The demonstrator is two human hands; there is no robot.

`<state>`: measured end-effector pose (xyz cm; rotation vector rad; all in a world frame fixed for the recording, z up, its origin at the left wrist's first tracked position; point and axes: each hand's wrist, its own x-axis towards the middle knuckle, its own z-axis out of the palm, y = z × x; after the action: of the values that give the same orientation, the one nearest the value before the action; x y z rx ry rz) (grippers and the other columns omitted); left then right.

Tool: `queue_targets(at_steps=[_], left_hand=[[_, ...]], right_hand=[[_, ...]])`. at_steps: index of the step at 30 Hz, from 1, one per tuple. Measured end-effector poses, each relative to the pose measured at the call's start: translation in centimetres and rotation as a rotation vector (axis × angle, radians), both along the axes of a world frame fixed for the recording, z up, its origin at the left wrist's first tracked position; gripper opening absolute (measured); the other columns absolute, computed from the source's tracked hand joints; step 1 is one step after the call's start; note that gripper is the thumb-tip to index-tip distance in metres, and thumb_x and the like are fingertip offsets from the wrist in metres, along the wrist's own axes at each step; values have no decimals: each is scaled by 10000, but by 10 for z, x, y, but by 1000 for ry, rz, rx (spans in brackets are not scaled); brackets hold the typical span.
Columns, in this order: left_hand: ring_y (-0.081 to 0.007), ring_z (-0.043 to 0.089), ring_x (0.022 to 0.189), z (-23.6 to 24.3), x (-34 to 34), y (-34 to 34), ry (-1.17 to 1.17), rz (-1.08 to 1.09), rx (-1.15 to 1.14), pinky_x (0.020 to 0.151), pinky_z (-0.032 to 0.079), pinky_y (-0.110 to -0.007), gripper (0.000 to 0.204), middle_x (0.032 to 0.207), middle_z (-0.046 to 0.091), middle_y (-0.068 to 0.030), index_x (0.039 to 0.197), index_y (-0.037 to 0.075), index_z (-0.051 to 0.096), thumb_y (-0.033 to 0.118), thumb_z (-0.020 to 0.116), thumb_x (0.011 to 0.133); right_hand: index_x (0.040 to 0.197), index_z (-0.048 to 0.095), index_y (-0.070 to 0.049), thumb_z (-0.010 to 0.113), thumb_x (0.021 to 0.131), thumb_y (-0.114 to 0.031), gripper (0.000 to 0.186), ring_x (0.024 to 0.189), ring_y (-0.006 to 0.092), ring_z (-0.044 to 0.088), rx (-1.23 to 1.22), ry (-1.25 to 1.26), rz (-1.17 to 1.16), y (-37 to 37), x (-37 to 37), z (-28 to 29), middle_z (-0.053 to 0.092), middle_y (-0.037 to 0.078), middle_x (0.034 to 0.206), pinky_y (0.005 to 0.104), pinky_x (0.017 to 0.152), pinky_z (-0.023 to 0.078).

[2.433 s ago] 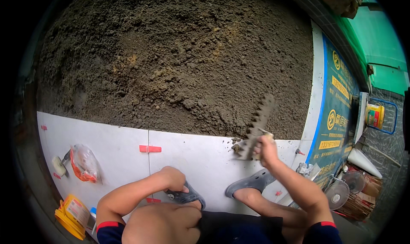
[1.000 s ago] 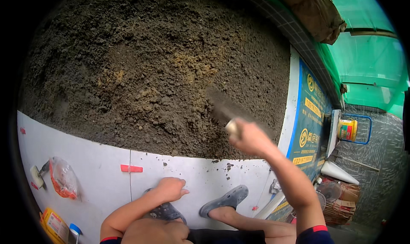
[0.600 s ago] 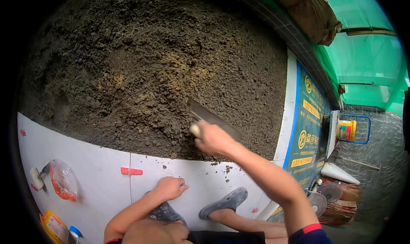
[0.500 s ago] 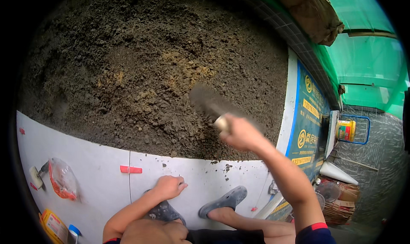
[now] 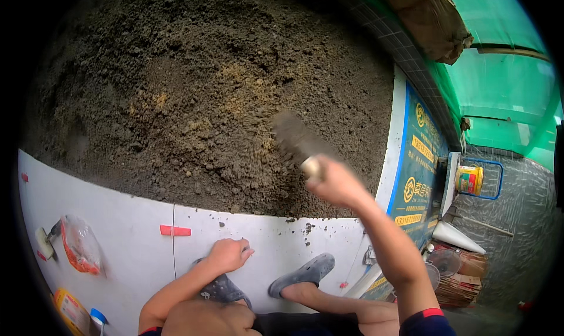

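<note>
Trowel [image 5: 294,135], its handle [image 5: 312,168] clasped in the grip of the right hand [image 5: 336,182], is held over dark mortar [image 5: 194,142] that could be scattered onto white tiles [image 5: 126,218] by overlong strokes.

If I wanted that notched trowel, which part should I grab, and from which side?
Take the notched trowel by its pale handle, where the right hand wraps it, probably coming from the near, right side. Its blade slants away toward the picture's upper left, so that approach should keep you clear of its edges.
</note>
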<state>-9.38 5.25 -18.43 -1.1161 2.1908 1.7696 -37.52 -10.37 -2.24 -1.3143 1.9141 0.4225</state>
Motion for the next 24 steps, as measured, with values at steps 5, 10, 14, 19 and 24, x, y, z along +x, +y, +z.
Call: queue_targets(at_steps=[5,10,14,19,24], left_hand=[[-425,658,707,1,-9,-4,32,-20,-38,668,523,-531,327,721,673,-202,881,71,675,391,630,935],[-423,663,703,0,-17,-4,58,-6,-43,676,531,-531,317,718,678,-206,869,64,675,371,627,934],[-426,662,695,0,-9,-2,36,16,-22,668,530,-533,316,700,671,-208,869,61,674,368,631,930],[-428,664,711,-1,-13,-3,75,10,-26,678,531,-534,317,720,677,-213,877,55,677,364,633,929],[-429,663,737,-1,-17,-8,38,2,-7,691,532,-516,312,751,685,-203,886,68,679,376,650,925]], right_hand=[[1082,603,-26,626,933,-210,237,632,190,646,-167,-72,-576,-59,-49,-16,677,102,808,361,562,543],[1106,615,4,636,858,-266,367,1033,408,673,89,-111,-5,-3,46,-43,692,287,1042,456,930,522],[1263,571,-35,665,872,-216,441,883,242,687,178,-41,77,9,6,-6,697,157,1020,414,806,577],[1197,575,24,632,918,-199,362,697,194,672,-202,66,-353,-24,-77,-15,698,145,889,351,632,566],[1147,596,10,646,866,-237,377,822,277,703,9,-2,-129,16,21,-43,712,203,953,433,756,564]])
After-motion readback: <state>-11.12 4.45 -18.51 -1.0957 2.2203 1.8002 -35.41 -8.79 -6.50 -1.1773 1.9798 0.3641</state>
